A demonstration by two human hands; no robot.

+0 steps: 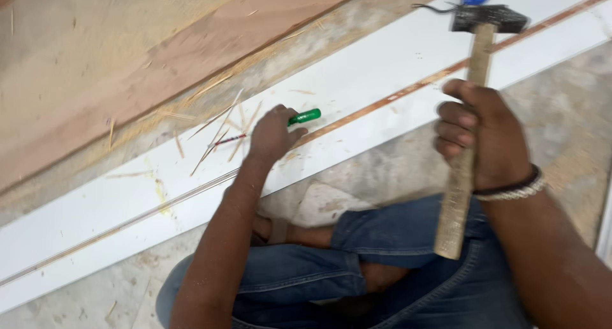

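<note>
Right hand [488, 135] grips hammer [475, 100], head raised above white board [357, 80].
Left hand [271, 135], closed on green-handled tool [280, 125], pins it to the groove; strike squarely, left fingers clear.

Head view, close, steeply downward

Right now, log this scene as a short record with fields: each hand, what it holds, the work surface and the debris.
Left hand: closed around a green-handled tool, its tip set on the white board
Right hand: grips a hammer by its wooden handle, head raised above the board
Board: long, white, with a thin brown strip along it
Debris: wood splinters beside the left hand
Behind: plywood sheet
Posture: seated cross-legged in jeans
</note>
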